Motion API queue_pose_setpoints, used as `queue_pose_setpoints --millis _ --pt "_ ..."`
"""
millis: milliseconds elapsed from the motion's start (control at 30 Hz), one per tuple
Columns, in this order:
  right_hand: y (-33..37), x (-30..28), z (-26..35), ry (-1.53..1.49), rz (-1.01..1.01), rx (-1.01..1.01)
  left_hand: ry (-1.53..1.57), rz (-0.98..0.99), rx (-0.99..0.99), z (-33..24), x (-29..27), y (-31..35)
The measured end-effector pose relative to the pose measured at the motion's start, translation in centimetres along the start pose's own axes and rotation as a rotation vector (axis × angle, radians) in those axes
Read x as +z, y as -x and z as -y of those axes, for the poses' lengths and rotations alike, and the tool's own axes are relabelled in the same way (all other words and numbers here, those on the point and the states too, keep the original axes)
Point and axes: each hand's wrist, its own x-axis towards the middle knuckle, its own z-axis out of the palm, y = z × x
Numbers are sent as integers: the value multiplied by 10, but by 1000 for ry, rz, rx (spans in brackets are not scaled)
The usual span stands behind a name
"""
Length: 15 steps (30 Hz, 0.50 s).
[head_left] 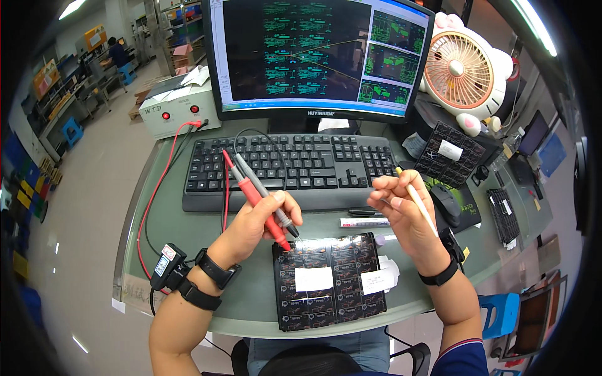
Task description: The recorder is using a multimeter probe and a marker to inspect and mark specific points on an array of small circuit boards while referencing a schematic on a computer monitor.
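Note:
My left hand (249,222) is closed around a red test probe (251,190) and a grey-and-black test probe (281,216), held side by side. Both tips point down at the upper left edge of a dark circuit board panel (323,318); whether they touch it I cannot tell. White paper labels (313,279) lie on the panel, which rests near the desk's front edge. To the right of the panel and raised above the desk, my right hand (414,222) pinches a slim cream-coloured pen-like stick (419,202) with a yellowish end.
Beyond my hands lie a black keyboard (295,199) and a monitor (301,114) with a board layout. A red lead (143,219) runs to a white box (182,119) at left. A mouse (445,203), another panel (448,153) and a fan (461,69) stand right.

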Motion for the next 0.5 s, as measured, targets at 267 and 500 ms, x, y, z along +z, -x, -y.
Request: queue_pose_setpoints --millis 267,500 --pt "-1 -7 0 164 22 -6 5 109 -56 -10 5 -1" --pt "-10 -16 30 501 17 -29 -104 367 -138 -11 19 9"
